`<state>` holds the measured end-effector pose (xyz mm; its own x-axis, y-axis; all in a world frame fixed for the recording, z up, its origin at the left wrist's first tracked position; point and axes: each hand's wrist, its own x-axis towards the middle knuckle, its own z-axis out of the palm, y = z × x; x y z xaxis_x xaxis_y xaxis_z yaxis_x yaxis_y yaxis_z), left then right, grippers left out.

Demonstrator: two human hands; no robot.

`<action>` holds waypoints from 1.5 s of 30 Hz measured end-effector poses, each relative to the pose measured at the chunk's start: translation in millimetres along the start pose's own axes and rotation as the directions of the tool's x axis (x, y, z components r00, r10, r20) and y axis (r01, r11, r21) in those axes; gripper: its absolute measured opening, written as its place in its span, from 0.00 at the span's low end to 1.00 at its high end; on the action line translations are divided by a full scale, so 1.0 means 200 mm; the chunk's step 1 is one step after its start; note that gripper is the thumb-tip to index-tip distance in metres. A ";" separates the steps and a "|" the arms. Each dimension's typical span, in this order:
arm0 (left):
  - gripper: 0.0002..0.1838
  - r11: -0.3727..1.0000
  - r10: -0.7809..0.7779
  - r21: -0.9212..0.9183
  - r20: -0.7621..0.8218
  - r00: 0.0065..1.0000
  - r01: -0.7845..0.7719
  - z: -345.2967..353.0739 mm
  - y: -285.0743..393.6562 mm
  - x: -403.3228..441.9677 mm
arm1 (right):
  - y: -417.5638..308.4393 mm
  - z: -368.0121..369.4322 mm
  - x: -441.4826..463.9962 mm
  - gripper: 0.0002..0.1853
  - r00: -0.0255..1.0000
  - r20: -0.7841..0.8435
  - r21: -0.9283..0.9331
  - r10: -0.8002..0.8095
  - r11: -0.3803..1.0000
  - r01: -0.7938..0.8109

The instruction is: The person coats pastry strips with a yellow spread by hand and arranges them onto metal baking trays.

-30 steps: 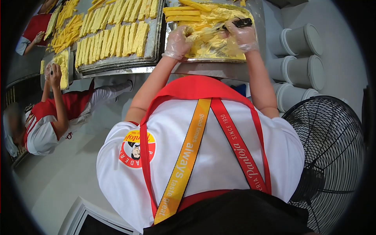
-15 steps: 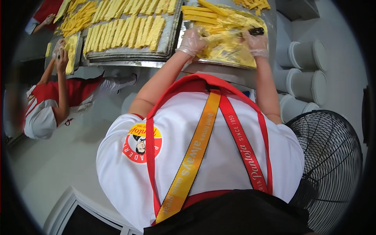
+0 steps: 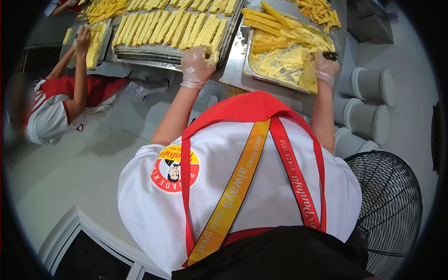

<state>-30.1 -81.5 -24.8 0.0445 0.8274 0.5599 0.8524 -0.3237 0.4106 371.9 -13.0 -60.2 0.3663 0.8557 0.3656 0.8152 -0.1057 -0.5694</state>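
My left hand (image 3: 198,65), in a clear glove, is closed around a yellow cream-coated stick (image 3: 213,55) at the front right edge of the large tray (image 3: 158,61). Rows of coated sticks (image 3: 163,29) lie on that tray. At the right, my gloved right hand (image 3: 325,67) grips a black-handled tool (image 3: 330,56) over the right edge of the smaller tray (image 3: 278,82). Yellow cream (image 3: 284,61) is spread across this tray, and plain yellow sticks (image 3: 262,21) lie at its back left.
A co-worker (image 3: 70,102) stands at the left, hands over another cream tray (image 3: 95,44). Cut yellow pieces (image 3: 319,11) lie at the back right. White buckets (image 3: 373,86) and a black fan (image 3: 387,200) are on the right. Metal table (image 3: 233,70) shows between the trays.
My left hand has moved left from the cream tray to the large tray, with the coated stick in it. My right hand has stayed at the cream tray. The whole view has shifted.
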 end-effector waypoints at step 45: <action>0.10 0.630 -0.768 0.323 0.122 0.629 0.706 -0.58 -2.06 0.05 | -1.05 0.53 -0.50 0.20 0.754 0.644 0.204 -0.129 0.979 -0.006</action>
<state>-441.0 7.3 -104.2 -0.5629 0.8250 -0.0512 0.7365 0.5287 0.4219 117.5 -23.0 -55.4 -0.1181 0.9851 -0.1250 0.7043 -0.0056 -0.7099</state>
